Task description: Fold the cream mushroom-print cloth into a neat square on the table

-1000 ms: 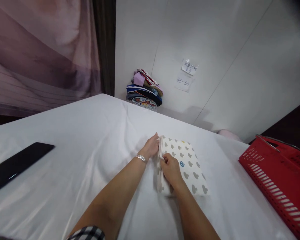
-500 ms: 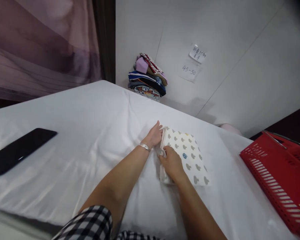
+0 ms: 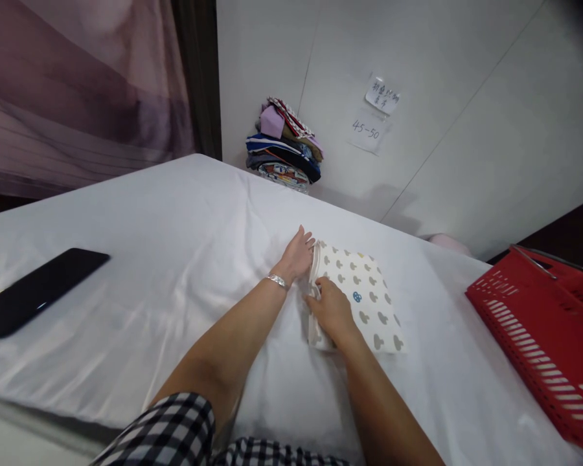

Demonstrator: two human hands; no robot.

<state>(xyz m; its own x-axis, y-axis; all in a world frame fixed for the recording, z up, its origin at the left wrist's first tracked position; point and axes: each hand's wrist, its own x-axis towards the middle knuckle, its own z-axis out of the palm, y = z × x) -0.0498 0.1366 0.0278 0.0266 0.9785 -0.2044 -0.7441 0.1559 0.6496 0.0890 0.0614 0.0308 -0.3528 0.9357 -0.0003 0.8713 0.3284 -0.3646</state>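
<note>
A folded cream cloth [image 3: 364,294] printed with grey mouse-head shapes lies flat on the white sheet [image 3: 175,259]. My left hand [image 3: 298,254] rests with fingers stretched out against the cloth's left folded edge; a silver bracelet circles that wrist. My right hand [image 3: 331,309] lies on the cloth's near-left part, its fingers curled and pinching the layered edge.
A black phone [image 3: 34,291] lies at the left of the sheet. A red plastic basket [image 3: 544,336] stands at the right edge. A stack of folded colourful clothes [image 3: 284,152] sits against the white wall at the back, with paper notes [image 3: 374,113] taped beside it.
The view has shifted slightly, so everything sits a little higher in frame. Both hands stay at the cloth's left edge, with the left fingers stretched a bit further forward.
</note>
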